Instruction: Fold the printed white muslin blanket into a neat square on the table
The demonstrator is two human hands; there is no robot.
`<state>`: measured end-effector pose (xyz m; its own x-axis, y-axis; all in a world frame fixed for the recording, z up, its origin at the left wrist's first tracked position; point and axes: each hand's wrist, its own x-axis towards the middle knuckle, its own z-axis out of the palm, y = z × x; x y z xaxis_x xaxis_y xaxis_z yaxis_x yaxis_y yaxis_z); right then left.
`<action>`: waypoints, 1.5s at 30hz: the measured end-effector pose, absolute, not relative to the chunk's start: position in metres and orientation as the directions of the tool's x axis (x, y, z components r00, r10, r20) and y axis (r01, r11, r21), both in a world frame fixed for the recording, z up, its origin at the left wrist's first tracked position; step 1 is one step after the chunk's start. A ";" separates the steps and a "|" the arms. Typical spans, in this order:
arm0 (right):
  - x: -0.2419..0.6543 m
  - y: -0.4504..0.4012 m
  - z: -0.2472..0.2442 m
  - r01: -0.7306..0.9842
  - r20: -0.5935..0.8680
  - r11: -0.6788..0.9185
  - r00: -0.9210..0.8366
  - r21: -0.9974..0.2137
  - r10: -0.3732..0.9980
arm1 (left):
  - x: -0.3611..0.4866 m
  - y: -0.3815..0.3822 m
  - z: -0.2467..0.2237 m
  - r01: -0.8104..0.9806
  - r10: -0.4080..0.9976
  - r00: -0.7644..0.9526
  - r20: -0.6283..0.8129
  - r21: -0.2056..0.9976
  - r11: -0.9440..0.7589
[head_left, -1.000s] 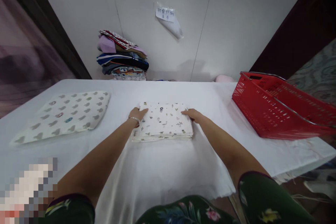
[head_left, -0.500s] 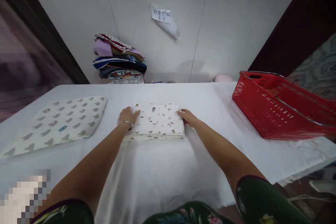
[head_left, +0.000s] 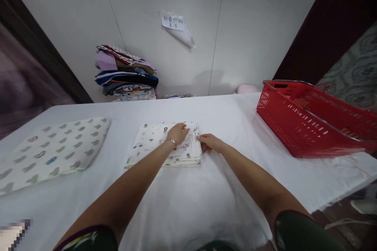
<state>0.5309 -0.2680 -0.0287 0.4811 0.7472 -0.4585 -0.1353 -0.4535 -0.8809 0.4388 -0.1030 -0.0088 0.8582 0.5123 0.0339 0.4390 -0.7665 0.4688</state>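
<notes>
Cloth [head_left: 146,136], printed and folded, has left hand [head_left: 178,133] moved from its left edge onto its top, grip unclear, so work nears its right edge, pinched by right hand [head_left: 209,142].

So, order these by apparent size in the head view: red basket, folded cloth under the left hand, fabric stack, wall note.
1. Red basket
2. Folded cloth and fabric stack: too alike to rank
3. Wall note
</notes>
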 end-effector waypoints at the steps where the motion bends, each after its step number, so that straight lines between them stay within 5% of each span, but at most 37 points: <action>1: 0.536 -0.265 -0.029 -0.142 -0.437 -0.430 0.520 -0.891 0.734 | 0.449 -0.105 -0.008 0.459 0.532 0.847 0.015 0.486 -0.744; 7: 0.565 -0.233 -0.036 -0.263 -0.377 -0.276 0.734 -0.925 0.565 | 0.492 -0.115 -0.010 0.633 0.659 0.743 -0.121 0.448 -0.632; 20: 0.592 -0.209 -0.048 0.040 -0.213 -0.308 0.640 -0.951 0.739 | 0.516 -0.089 -0.009 0.517 0.476 0.856 -0.203 0.347 -0.782; 30: 0.597 -0.204 -0.067 0.260 -0.025 -0.358 0.777 -0.897 0.629 | 0.511 -0.100 -0.005 0.595 0.602 0.790 -0.114 0.378 -0.709; 45: 0.603 -0.202 -0.081 0.308 0.084 -0.224 0.740 -0.925 0.667 | 0.529 -0.100 0.006 0.666 0.633 0.731 -0.254 0.468 -0.581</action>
